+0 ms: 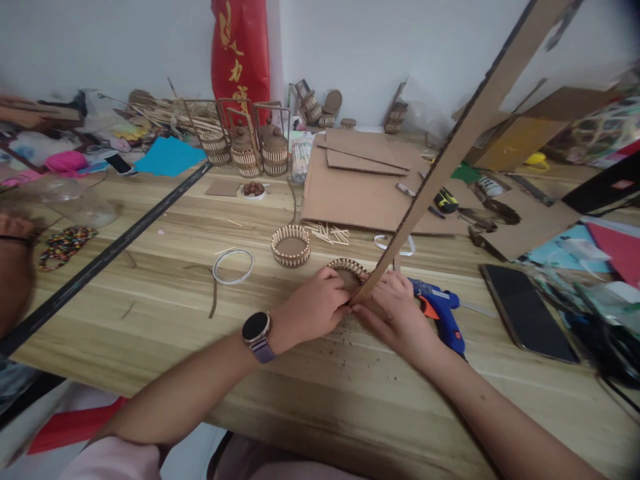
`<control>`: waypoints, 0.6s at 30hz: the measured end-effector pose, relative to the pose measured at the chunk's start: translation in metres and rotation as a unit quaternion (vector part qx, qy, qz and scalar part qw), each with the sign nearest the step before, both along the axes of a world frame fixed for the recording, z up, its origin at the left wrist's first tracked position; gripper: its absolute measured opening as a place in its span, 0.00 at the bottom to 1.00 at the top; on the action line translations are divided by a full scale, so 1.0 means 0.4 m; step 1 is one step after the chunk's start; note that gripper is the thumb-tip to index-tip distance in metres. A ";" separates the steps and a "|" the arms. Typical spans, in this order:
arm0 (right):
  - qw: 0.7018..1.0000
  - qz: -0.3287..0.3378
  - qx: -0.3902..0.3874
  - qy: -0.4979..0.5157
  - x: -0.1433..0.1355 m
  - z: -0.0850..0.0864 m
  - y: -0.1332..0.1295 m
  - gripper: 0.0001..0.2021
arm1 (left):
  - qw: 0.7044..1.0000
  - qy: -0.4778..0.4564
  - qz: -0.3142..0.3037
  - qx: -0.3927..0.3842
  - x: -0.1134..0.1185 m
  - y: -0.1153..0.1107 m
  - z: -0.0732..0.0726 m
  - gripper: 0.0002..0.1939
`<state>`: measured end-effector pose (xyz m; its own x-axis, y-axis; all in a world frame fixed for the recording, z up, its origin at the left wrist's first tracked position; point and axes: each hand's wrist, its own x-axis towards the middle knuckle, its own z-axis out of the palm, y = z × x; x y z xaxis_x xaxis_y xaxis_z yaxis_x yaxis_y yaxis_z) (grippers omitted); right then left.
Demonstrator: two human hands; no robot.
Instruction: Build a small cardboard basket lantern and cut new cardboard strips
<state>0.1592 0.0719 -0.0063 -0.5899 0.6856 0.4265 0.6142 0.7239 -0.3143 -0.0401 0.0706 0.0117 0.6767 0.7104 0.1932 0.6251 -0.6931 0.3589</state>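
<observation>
A small round basket with an edge of short sticks [346, 265] rests on the table between my two hands. My left hand [320, 301], with a watch on its wrist, is closed on the near left side of this basket. A long cardboard strip [425, 193] rises from the basket toward the upper right. Its lower end is pinched in my right hand [395, 310], at the basket's near side. Fingertips of both hands almost meet there and hide the strip's end. Beside my right hand lies a blue glue gun [443, 310]. Another round stick basket [291, 245] stands behind my left hand.
Cardboard sheets [360, 190] and loose sticks [331, 233] lie behind the baskets. A phone [529, 313] is at the right, a white ring [233, 266] at the left. Another person's arm [15, 273] rests at the far left, beyond a dark strip [115, 250].
</observation>
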 end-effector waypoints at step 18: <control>1.000 -0.003 0.005 0.013 -0.005 -0.002 -0.001 0.05 | 0.999 -0.026 0.020 -0.030 -0.018 0.004 0.012 0.03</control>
